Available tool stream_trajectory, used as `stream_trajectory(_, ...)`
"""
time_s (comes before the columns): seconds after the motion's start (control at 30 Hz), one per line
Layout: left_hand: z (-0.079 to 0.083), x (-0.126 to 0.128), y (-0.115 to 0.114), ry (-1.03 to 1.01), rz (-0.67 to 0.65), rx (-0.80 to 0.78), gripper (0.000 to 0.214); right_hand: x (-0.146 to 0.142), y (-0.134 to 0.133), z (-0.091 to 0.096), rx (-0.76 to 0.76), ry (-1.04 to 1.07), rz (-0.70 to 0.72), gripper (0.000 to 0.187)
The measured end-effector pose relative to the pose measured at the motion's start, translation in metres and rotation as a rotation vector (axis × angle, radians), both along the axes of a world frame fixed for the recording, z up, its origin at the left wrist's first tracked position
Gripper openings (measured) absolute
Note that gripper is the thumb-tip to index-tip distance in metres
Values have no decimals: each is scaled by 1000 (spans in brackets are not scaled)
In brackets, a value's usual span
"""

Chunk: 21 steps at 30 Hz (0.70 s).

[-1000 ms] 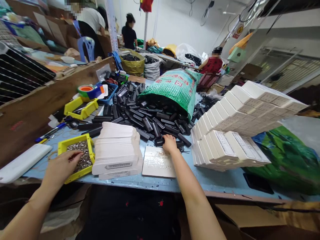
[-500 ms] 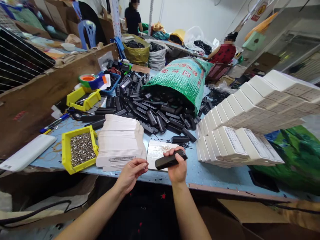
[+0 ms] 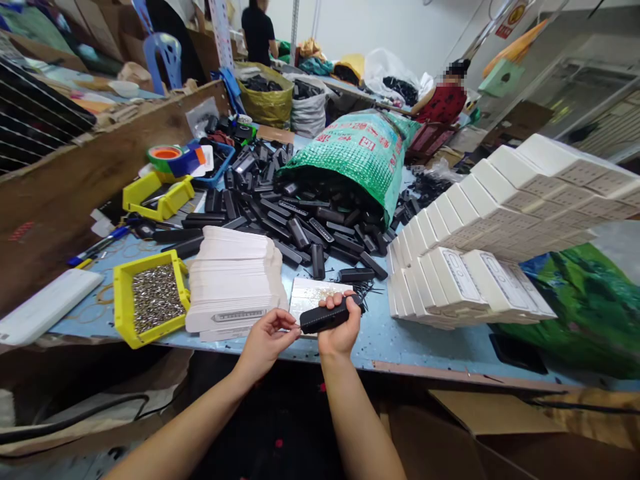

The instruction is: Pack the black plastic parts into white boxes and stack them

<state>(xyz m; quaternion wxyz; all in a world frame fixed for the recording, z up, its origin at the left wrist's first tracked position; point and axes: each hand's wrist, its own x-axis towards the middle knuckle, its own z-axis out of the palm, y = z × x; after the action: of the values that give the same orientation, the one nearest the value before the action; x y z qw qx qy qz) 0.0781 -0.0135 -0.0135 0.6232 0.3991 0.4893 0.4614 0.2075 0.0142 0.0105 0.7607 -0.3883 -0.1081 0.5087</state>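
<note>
My right hand [image 3: 340, 327] is wrapped around a black oblong plastic case [image 3: 320, 316], held tilted above the table's front edge. The fingertips of my left hand [image 3: 267, 340] are pinched together at the case's left end; anything between them is too small to make out. Behind the case lies a white board [image 3: 306, 293] with small shiny specks on it. Left of my left hand stands a thick stack of white printed cards [image 3: 235, 280]. Beside that stack sits a yellow bin [image 3: 123, 300] full of small metal screws [image 3: 157, 297].
Many similar black cases [image 3: 300, 233] spill from a green woven bag [image 3: 350, 153]. White boxes [image 3: 450, 280] are piled high at the right. A second yellow bin [image 3: 157, 207], tape rolls [image 3: 165, 155] and a wooden partition [image 3: 50, 193] stand left. Other people work farther back.
My right hand has turned the black case so that a ridged side shows, and brought it left. My left fingertips now meet its left end, where before there was a gap.
</note>
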Motion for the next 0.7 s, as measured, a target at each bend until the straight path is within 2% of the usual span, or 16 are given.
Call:
stream_trajectory(0.13,-8,9,-6,33,51,17,26,-3,2,-9,-71,53,-38,19)
stream_trajectory(0.23,-16,2,-10,155,15,71,24,1,-3,-14,-50,-75,-22,17)
stream_trajectory(0.33,-26,-34,-5,568,-87,317,26,18,-9,-23,106,-390,-44,17)
stream_trajectory(0.43,-39,-84,3,1080,-158,573,32,38,-6,-41,185,-776,164,21)
stream_trajectory(0.5,-47,-107,7,1286,-251,638,35,49,5,-55,120,-818,284,21)
stream_trajectory(0.6,-46,-115,9,1423,-339,672,36,59,26,-72,-126,-786,158,24)
stream_trajectory(0.67,-35,-111,10,1455,-369,642,36,64,34,-78,-241,-965,8,39)
stream_trajectory(0.7,-26,-108,11,1446,-408,607,33,66,34,-78,-245,-1100,-55,44)
